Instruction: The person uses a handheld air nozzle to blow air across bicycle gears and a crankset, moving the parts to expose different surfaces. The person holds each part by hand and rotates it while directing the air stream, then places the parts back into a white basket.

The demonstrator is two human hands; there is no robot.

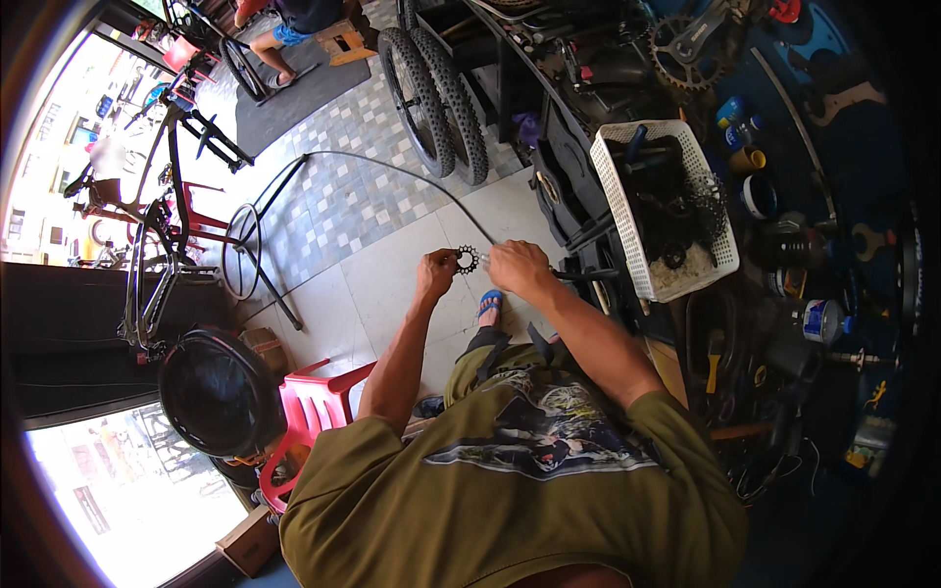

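Note:
My left hand (438, 273) pinches a small dark toothed sprocket (468, 260) by its edge, out in front of my body. Close by on its right, my right hand (520, 268) is closed, knuckles up. A small pale tip shows at its fingers, near the sprocket; the rest of what it grips is hidden. A thin dark hose (412, 174) curves over the floor and meets the right hand in this view; whether the hand holds it, I cannot tell.
A white plastic basket (637, 240) of dark parts stands on the cluttered bench at right. Two tyred wheels (431, 103) lean ahead. At left, a bicycle frame (172, 196) hangs on a stand, with a red plastic chair (319, 402) nearer. Another person (284, 39) sits at the far end.

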